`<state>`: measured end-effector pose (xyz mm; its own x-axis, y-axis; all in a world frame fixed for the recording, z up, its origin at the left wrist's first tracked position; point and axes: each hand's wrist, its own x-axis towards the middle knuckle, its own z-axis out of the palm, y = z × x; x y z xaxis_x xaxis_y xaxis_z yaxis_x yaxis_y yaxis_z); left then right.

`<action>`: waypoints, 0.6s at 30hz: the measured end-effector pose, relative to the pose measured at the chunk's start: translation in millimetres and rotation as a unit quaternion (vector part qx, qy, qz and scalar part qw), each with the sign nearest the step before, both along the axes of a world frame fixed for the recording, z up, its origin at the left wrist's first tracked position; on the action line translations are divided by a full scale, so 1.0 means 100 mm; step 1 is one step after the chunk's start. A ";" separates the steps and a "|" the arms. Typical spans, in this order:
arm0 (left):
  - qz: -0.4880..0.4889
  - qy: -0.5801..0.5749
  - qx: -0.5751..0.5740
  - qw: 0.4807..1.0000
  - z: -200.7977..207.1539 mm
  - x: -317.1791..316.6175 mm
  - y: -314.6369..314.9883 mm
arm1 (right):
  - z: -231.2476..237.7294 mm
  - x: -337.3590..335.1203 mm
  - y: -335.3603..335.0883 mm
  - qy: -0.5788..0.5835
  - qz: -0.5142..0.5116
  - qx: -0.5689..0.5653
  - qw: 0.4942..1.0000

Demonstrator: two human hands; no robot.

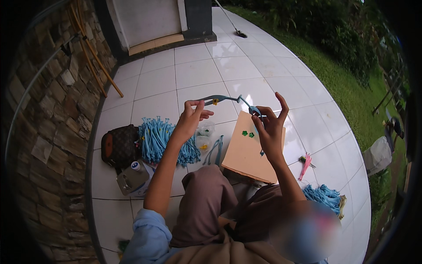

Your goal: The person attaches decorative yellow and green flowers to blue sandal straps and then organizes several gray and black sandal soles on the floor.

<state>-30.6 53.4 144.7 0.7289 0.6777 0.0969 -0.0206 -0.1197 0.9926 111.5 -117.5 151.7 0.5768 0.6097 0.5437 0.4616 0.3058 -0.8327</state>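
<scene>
Between my two hands a light blue cord strap [223, 97] is stretched above the floor, with a small knot or loop near its middle. A little yellow ornament [215, 102] hangs on it close to my left hand [190, 119], whose thumb and fingers pinch one end. My right hand [271, 124] grips the other part between thumb and fingers, with one finger raised. Below the right hand lies a tan board [246, 152] carrying green flower-shaped pieces [251, 135]. The strap's tail end is partly hidden by the right hand.
A big pile of blue straps [160, 143] lies left, beside a dark brown bag [121, 147] and a metal-topped box [133, 178]. Clear bags [204, 136] of small pieces sit nearby. Pink strands [305, 166] and a blue bundle [324, 196] lie right. A stone wall [48, 132] borders the left.
</scene>
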 end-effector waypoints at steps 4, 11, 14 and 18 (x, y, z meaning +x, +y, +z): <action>0.087 0.218 0.243 0.941 0.10 -0.18 -0.23 | 0.11 0.16 -0.07 -0.006 0.039 -0.065 0.997; -0.045 0.057 0.658 0.749 0.19 0.23 -0.79 | 0.20 0.08 -0.31 0.010 0.096 -0.151 0.984; -0.104 0.106 0.628 0.764 0.13 0.38 -0.82 | 0.24 0.07 -0.38 0.029 0.113 -0.124 0.985; -0.130 0.103 0.565 0.808 0.04 0.36 -0.64 | 0.22 0.33 -0.52 0.109 0.210 -0.277 0.931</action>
